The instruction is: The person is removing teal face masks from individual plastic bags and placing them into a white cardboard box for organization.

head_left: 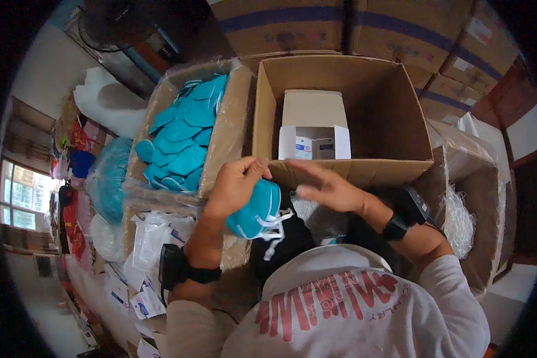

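My left hand (237,184) is closed on a teal face mask (260,207), gripping it near its top edge; it may be a stack of several. White straps (273,231) dangle from its lower right side. My right hand (335,190) is to the right of the mask, apart from it, with its fingers spread and nothing in them. Just beyond both hands stands an open cardboard box (364,169). Inside it is a small white carton (314,108) with its lid raised.
On the left, a plastic-lined box (235,104) is heaped with teal mask pieces (182,131). Below it lie white printed packages (155,238). To the right, another box (486,250) contains white strands (459,224). Large cartons (286,36) are stacked behind.
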### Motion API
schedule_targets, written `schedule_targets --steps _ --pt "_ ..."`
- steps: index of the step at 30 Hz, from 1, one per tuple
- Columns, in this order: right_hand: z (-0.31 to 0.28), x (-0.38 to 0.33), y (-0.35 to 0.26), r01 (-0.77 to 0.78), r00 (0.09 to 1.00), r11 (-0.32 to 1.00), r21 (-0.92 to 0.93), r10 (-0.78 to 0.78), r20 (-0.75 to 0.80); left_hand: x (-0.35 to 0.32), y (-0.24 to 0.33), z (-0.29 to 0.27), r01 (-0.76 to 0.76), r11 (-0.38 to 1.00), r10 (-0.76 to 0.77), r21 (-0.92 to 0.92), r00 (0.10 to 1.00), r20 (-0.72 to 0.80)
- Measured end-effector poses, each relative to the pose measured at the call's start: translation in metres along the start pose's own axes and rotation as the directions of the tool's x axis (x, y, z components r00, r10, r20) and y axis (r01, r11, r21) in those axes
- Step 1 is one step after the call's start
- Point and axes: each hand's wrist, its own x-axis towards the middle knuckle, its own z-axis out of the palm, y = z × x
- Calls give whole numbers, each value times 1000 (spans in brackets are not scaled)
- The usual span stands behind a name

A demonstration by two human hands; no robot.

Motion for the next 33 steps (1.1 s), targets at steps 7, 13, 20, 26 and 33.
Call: schedule_targets --steps 7,13,20,26,33 --pt "22 6 -30 -280 880 960 22 247 405 12 4 -5 115 924 -277 -364 858 -432" --pt "7 16 -44 325 943 834 -446 -319 92 6 -16 16 63 857 -352 -511 795 -493" --pt "41 42 -104 660 750 703 -265 -599 280 30 -7 42 149 957 -248 -249 868 -431" --pt "74 44 -117 647 754 728 -225 -569 329 59 8 13 41 998 -9 43 814 -581" --pt "64 36 -128 599 790 746 -292 -491 367 68 27 -3 -134 925 331 356 746 -578"
